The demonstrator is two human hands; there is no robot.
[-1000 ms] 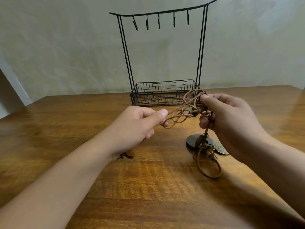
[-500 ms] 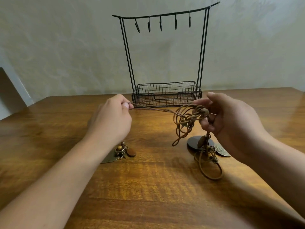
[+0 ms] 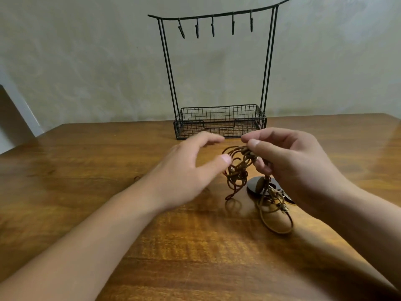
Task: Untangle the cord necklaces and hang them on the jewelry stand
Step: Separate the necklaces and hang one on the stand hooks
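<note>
A tangle of brown cord necklaces (image 3: pixel 237 170) hangs above the wooden table (image 3: pixel 195 246). My right hand (image 3: pixel 288 161) pinches its top, where some beads sit. Lower cord loops and dark round pendants (image 3: pixel 257 184) lie on the table under that hand. My left hand (image 3: pixel 186 170) is just left of the tangle, fingers spread and relaxed, thumb tip near the cords, holding nothing. The black wire jewelry stand (image 3: pixel 219 68) stands behind, with a basket base and several bare hooks along its top bar.
A pale wall rises behind the table. The stand's wire basket (image 3: pixel 220 120) sits just beyond my fingertips. The table's far edge runs behind the stand, and a white ledge shows at the far left.
My left hand let go of the cord strand it had pulled out to the left and came back to the tangle, open. The strand dropped back into the bunch. My right hand kept its hold.
</note>
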